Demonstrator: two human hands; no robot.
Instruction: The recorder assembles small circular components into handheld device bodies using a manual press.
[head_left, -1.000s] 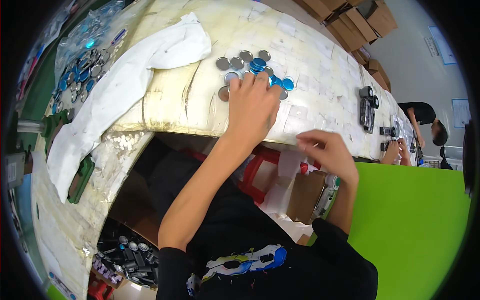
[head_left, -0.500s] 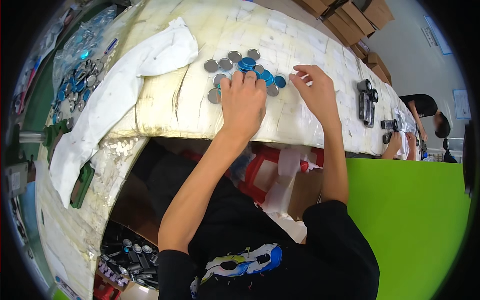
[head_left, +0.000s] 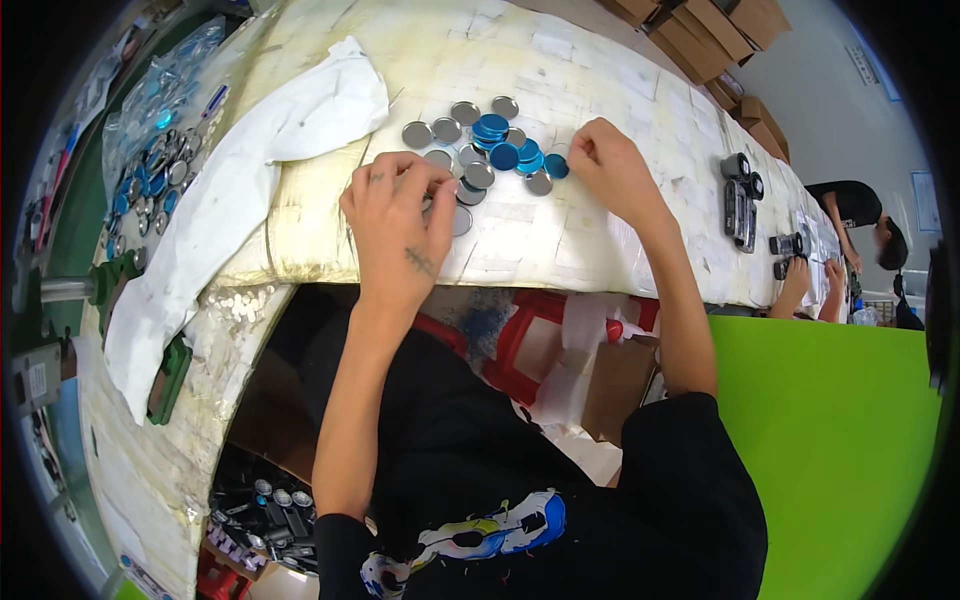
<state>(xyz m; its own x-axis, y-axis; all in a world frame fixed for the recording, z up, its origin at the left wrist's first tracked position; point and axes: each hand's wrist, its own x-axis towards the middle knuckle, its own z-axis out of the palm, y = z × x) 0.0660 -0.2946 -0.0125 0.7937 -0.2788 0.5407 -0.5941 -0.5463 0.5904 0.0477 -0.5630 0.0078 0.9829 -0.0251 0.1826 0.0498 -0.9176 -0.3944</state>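
Observation:
Loose round metal caps, several blue and several silver, lie in a loose cluster on the pale covered table. My left hand point(head_left: 392, 225) is at the cluster's left edge, fingers bent and apart, the thumb beside a silver cap point(head_left: 461, 221). Its fingertips partly cover the caps there. My right hand point(head_left: 612, 170) hovers at the right edge with its fingers curled together, close to a blue cap point(head_left: 555, 166). Whatever is between those fingers is hidden. Between my hands are a blue cap point(head_left: 504, 157) and a silver cap point(head_left: 479, 176).
A white cloth point(head_left: 250, 170) drapes over the table's left side. Beyond it a pile of caps point(head_left: 150, 180) lies by a clear plastic bag point(head_left: 160, 95). Black parts point(head_left: 738, 205) stand at right, with another person point(head_left: 850, 215) farther off. A green panel point(head_left: 820, 430) is at lower right.
My left hand has moved left and toward me, uncovering caps in the cluster's middle. My right hand has drawn its fingers together and shifted slightly left. Some silver caps have shifted nearer me.

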